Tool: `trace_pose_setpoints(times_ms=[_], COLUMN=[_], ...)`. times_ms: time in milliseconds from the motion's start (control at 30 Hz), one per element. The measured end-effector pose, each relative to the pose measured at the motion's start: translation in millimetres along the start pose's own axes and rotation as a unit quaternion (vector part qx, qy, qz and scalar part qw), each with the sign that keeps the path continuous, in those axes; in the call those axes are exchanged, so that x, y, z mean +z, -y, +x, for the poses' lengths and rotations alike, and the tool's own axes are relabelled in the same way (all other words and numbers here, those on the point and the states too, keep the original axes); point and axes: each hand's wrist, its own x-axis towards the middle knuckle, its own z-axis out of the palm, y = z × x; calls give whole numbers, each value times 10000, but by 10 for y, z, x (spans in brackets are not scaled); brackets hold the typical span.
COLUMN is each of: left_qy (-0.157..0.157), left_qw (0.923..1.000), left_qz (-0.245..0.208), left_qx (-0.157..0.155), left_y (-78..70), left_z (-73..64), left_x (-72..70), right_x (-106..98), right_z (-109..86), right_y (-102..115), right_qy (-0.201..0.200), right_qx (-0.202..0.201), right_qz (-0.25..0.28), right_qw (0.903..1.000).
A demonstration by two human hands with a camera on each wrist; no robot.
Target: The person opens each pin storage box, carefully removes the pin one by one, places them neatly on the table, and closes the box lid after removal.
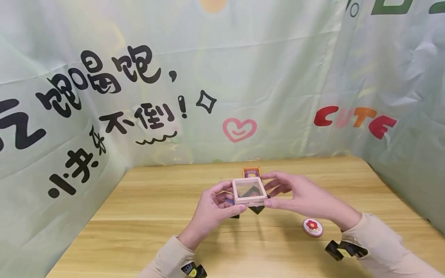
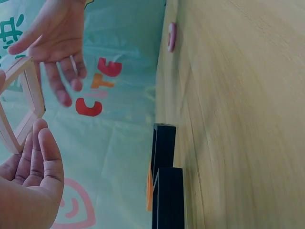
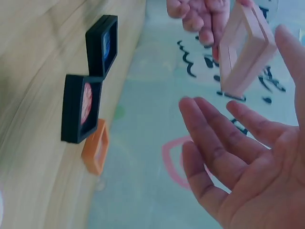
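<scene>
In the head view, a pale pink square case (image 1: 249, 201) with a clear window is held above the table. My left hand (image 1: 213, 205) grips its left side, thumb at the near edge and fingers behind. My right hand (image 1: 300, 194) is beside the case's right edge, fingers spread and thumb near the corner. In the right wrist view my right hand (image 3: 248, 167) looks open, apart from the case (image 3: 252, 52). The case shows nothing inside its window but what lies behind it.
Two black square frames (image 3: 71, 109) stand on the wooden table (image 1: 156, 220), partly hidden below the case in the head view. An orange frame (image 1: 246, 170) is behind them. A round badge with a red flower (image 1: 313, 227) lies at the right. Printed fabric (image 1: 278, 85) hangs around the table.
</scene>
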Motion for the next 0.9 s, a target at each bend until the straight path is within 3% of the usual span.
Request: trace_pose_setpoints(times_ms=[633, 900], left_qy=[99, 85], left_qw=[9998, 9998], left_qz=[-11, 125], left_qx=[144, 145], left_y=[-9, -14], left_z=[-24, -27], left_x=[22, 23], right_x=[91, 101], right_z=[103, 150], right_y=[123, 119], right_qy=[-155, -216], right_qx=[-76, -324], right_qz=[-157, -268], right_qw=[9997, 9989])
